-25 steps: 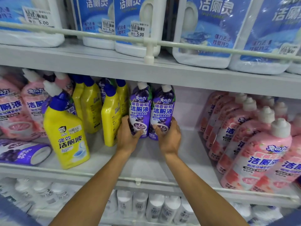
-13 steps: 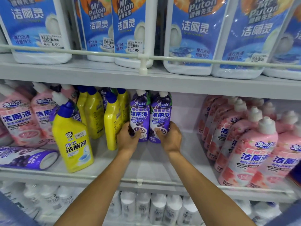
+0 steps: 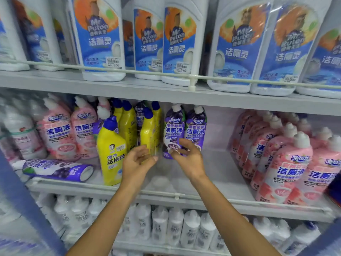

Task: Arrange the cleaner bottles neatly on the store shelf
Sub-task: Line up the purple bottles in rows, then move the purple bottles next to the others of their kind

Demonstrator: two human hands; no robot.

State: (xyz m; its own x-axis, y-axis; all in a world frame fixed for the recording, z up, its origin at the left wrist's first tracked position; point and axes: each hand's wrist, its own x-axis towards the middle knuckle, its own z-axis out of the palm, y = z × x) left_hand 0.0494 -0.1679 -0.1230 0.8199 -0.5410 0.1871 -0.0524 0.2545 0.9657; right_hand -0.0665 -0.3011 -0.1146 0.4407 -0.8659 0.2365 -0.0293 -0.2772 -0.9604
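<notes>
On the middle shelf [image 3: 219, 174], two purple cleaner bottles [image 3: 174, 130] stand upright side by side, just right of the yellow bottles [image 3: 111, 154]. A fallen purple bottle [image 3: 55, 169] lies on its side far left. In front of the upright pair, the left hand [image 3: 137, 161] and right hand [image 3: 191, 160] hover with fingers loosely spread, gripping nothing.

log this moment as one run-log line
left hand: open, empty | right hand: open, empty | two purple bottles: upright, side by side | third purple bottle: lying on its side, left
</notes>
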